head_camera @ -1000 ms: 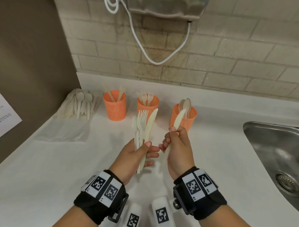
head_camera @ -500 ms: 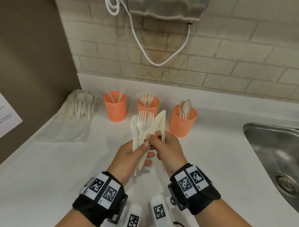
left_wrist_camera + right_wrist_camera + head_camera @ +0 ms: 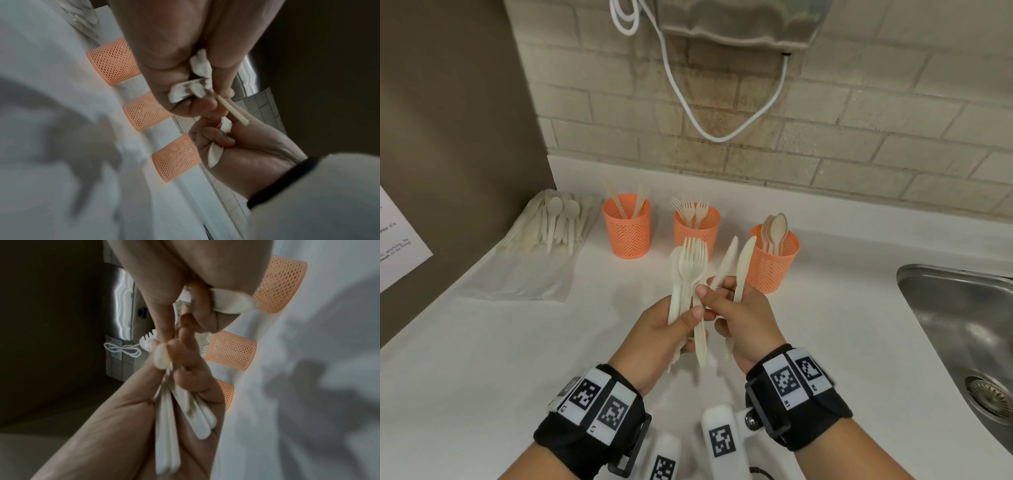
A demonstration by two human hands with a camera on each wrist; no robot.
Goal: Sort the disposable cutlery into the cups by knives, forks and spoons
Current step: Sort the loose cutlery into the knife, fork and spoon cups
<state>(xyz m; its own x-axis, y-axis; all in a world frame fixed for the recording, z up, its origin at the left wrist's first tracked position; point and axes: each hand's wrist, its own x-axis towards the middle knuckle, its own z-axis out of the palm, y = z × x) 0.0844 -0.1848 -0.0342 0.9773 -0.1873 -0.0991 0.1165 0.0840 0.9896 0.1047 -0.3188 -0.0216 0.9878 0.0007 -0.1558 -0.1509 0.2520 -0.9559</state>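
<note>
My left hand (image 3: 671, 325) grips a bundle of cream forks (image 3: 693, 263) and a spoon (image 3: 675, 270), heads up, over the white counter (image 3: 482, 359). Close against it on the right, my right hand (image 3: 746, 318) holds one knife (image 3: 743, 263) in its curled fingers and pinches a second knife (image 3: 726, 260) between thumb and forefinger; that knife leans right, away from the bundle. Behind the hands stand three orange mesh cups: the left cup (image 3: 626, 229) holds knives, the middle cup (image 3: 697, 233) forks, the right cup (image 3: 774, 267) spoons.
A heap of unsorted cutlery (image 3: 558, 222) lies on a clear plastic bag (image 3: 517, 277) at the back left, by the brown side wall. A steel sink (image 3: 962, 325) is sunk into the counter on the right. A hand dryer (image 3: 736, 20) hangs on the brick wall.
My right hand, holding one knife near the spoon cup, came left to the bundle, took hold of its knife and has drawn it out to the right. The left hand stayed put.
</note>
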